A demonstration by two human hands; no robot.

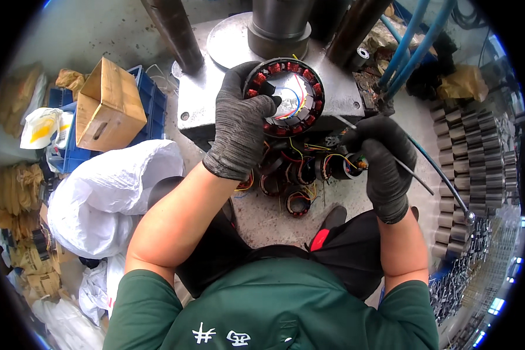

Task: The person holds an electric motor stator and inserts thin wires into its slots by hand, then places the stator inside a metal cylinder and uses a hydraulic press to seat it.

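Observation:
My left hand (239, 125), in a dark grey knit glove, is closed on the left side of a motor stator (317, 100). This ring has red-brown copper windings around its inside, and blue, red and yellow wires cross its opening. It is held up in front of the steel press base (201, 111). To the right, my gloved right hand (388, 169) is closed around a thin metal rod (415, 176). The rod's upper left end points toward the stator, a short gap from its rim. Below the stator, several more wound stators (297, 204) with loose coloured wires lie near my feet.
Above the base stands the press ram (280, 26) between dark columns (175, 35). Blue hoses (408, 52) and a ball-ended lever (469, 217) are on the right, beside stacked metal cylinders (472, 146). A carton (114, 111), blue crate (154, 99) and white sack (108, 195) stand left.

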